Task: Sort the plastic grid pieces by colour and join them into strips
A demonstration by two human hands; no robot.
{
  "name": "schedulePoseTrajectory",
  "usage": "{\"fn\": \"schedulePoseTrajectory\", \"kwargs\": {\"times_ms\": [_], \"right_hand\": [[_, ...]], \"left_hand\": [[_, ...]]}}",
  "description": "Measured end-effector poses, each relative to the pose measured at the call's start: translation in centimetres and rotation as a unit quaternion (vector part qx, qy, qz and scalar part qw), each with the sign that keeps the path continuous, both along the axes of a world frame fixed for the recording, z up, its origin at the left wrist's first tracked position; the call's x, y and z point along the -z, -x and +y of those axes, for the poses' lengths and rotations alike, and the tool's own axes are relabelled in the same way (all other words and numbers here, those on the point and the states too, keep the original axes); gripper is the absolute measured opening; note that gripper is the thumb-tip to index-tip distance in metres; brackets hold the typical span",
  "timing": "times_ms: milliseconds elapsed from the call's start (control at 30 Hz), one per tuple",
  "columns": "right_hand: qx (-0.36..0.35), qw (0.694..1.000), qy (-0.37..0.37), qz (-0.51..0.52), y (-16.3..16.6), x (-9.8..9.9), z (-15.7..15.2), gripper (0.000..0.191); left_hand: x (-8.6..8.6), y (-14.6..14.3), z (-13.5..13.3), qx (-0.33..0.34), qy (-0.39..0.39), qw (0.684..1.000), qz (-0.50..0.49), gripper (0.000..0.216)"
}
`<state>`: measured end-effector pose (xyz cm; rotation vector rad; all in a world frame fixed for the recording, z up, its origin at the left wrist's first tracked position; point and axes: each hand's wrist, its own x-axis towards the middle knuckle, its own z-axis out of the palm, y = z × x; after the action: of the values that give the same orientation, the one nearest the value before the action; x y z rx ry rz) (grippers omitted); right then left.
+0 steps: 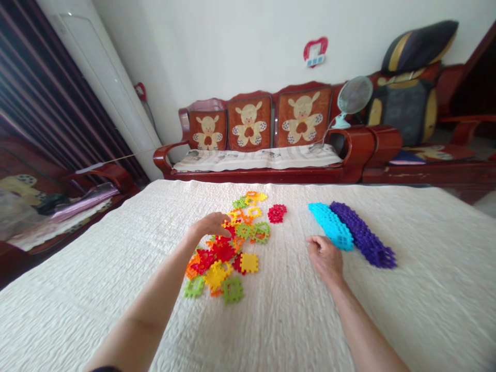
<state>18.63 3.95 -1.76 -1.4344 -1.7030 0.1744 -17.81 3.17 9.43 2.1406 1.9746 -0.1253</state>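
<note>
Cyan stack [331, 226], purple stack [364, 235], cream quilt [116, 258]

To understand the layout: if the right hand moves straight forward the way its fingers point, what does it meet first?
Probably the cyan row of tiles. The right hand rests on the cloth with its knuckles right at that row's near end; the purple row lies beyond it.

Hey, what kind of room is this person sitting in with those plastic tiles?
Most likely a home living room. A carved wooden sofa with bear-print cushions stands against the wall, a small desk fan sits on its armrest, and the colourful tiles lie on a quilted cream cover.
</note>
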Motion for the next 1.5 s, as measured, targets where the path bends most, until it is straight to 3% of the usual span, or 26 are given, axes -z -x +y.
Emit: {"fn": "schedulePoseTrajectory", "kwargs": {"times_ms": [167, 367, 567, 667, 733, 833, 933, 1067, 1233, 1367, 1500], "right_hand": [[-0.002, 1.0, 0.0, 0.008, 0.0, 0.0, 0.0, 0.028], [0.017, 0.989, -0.046, 0.143, 0.1, -0.4, 0.0, 0.027], [-0.015, 0.986, -0.012, 0.164, 0.5, -0.8, -0.1, 0.025], [-0.023, 0.988, -0.004, 0.155, 0.5, -0.9, -0.2, 0.025], [-0.024, 0.988, -0.002, 0.151, 0.4, -0.9, -0.2, 0.025], [-0.026, 0.99, 0.0, 0.141, 0.3, -0.7, 0.0, 0.026], [-0.027, 0.992, 0.004, 0.125, 0.2, -0.4, 0.2, 0.027], [-0.024, 0.994, 0.009, 0.104, 0.2, -0.3, 0.3, 0.027], [-0.023, 0.995, 0.012, 0.092, 0.2, -0.7, 0.2, 0.027], [-0.025, 0.996, 0.005, 0.088, 0.3, -1.0, 0.1, 0.027], [-0.026, 0.996, 0.005, 0.085, 0.3, -0.8, 0.2, 0.028]], "left_hand": [[0.5, -0.6, -1.6, 0.034, -0.003, 0.999, 0.024, 0.053], [-1.4, -1.7, 0.3, -0.016, -0.039, 0.999, 0.03, 0.055], [-0.9, -7.7, 3.5, 0.049, -0.1, 0.991, -0.073, 0.057], [-0.2, -8.8, 3.9, 0.047, -0.141, 0.975, -0.167, 0.054], [0.1, -7.8, 3.9, 0.021, -0.167, 0.97, -0.177, 0.049], [0.2, -4.3, 3.8, -0.079, -0.176, 0.976, -0.099, 0.04], [0.5, -0.1, 3.6, -0.162, -0.161, 0.973, -0.042, 0.039], [1.8, 3.2, 3.3, -0.204, -0.105, 0.973, -0.007, 0.038], [3.3, 3.2, 3.3, -0.194, -0.039, 0.98, -0.007, 0.029], [3.3, 2.5, 3.4, -0.201, -0.022, 0.979, -0.002, 0.02], [3.2, 2.2, 3.2, -0.21, -0.025, 0.977, -0.014, 0.025]]}}
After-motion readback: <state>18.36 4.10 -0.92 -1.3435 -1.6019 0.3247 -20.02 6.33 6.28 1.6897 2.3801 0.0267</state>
